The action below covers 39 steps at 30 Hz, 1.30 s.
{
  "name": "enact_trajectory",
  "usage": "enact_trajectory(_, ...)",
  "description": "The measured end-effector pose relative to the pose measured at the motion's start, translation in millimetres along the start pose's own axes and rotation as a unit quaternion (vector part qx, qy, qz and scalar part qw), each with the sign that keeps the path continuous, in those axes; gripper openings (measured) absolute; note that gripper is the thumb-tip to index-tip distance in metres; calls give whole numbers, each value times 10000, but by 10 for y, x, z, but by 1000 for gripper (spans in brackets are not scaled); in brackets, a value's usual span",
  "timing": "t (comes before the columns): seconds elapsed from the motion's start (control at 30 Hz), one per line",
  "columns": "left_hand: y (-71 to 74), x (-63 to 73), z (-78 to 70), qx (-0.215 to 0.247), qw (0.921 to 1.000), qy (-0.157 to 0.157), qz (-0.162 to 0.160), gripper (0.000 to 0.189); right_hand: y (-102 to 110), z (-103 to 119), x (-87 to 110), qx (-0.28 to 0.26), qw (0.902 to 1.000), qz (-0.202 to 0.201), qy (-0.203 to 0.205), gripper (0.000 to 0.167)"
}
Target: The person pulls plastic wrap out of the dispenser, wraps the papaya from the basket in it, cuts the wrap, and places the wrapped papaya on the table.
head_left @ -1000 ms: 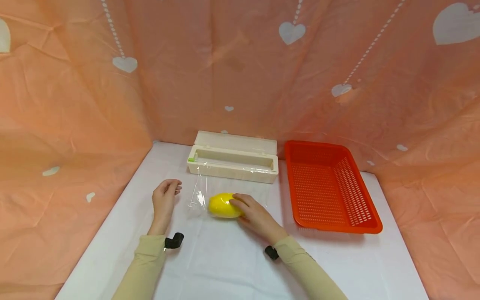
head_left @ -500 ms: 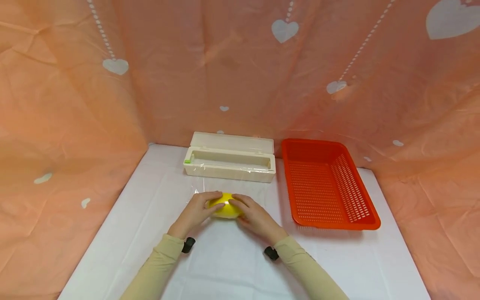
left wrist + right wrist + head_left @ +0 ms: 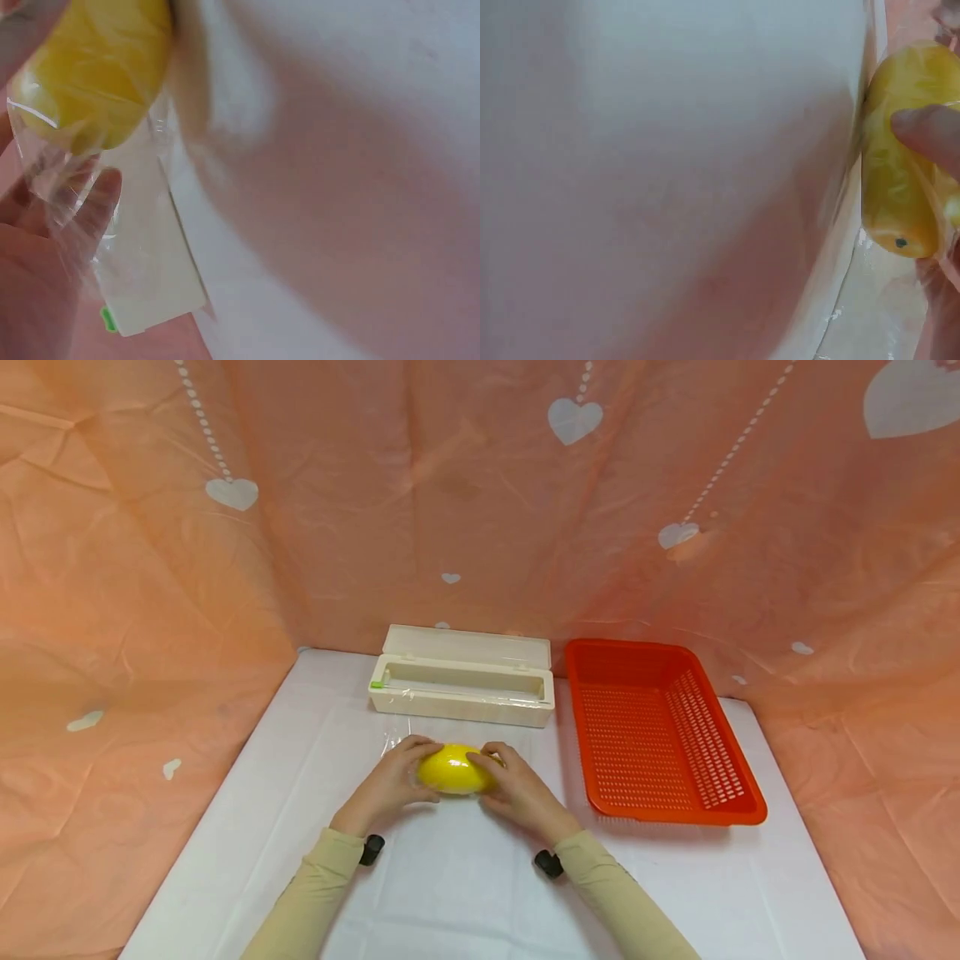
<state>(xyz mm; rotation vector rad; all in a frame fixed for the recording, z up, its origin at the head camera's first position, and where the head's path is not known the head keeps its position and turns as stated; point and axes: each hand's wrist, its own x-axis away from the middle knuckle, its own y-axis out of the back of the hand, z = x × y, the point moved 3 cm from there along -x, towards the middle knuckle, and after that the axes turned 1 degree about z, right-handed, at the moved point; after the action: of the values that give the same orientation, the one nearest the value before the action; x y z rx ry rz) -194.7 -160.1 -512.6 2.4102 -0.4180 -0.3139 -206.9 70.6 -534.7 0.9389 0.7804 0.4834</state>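
Observation:
A glossy yellow oval fruit point(image 3: 453, 770), its exact kind unclear, lies wrapped in clear cling film at the middle of the table. My left hand point(image 3: 388, 783) holds its left end, fingers curved around it, and loose film point(image 3: 67, 202) crosses those fingers in the left wrist view. At the other end, my right hand point(image 3: 522, 793) grips the fruit. In the right wrist view its thumb point(image 3: 930, 133) presses on the film-covered side, near a dark spot at the fruit's tip. Behind the fruit stands a white cling film dispenser point(image 3: 461, 703), lid up, film reaching forward from it.
A red perforated basket point(image 3: 577, 735) stands to the right of the dispenser. The white table point(image 3: 450, 893) is bordered by an orange curtain point(image 3: 360, 527) with white hearts at the back and sides.
My left hand has come in from the left to the fruit's left end. My right hand has stayed at the fruit, its fingers shifting slightly right. Film now covers more of the fruit.

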Motion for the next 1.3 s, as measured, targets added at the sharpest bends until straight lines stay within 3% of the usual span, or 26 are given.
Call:
enact_trajectory(0.2,11,-38,77,131,9999,47,-99,73,-23,-81,-51,-389,9976,185,-539,73)
enact_trajectory(0.43,75,-143,102,165,9993,280,-202,64,-28,-215,-128,-804,9934,-14,-823,69)
enact_trajectory(0.7,127,-221,196,918,9952,289,-161,47,89,-346,-146,-2029,9677,25,-1496,57)
enact_trajectory(0.97,146,-368,381,862,9957,315,-111,40,64,-466,-259,-2151,9617,214,-1684,55)
enact_trajectory(1.3,181,-458,445,1159,9922,453,-116,43,69,-498,-299,-1877,9696,-282,-1543,57)
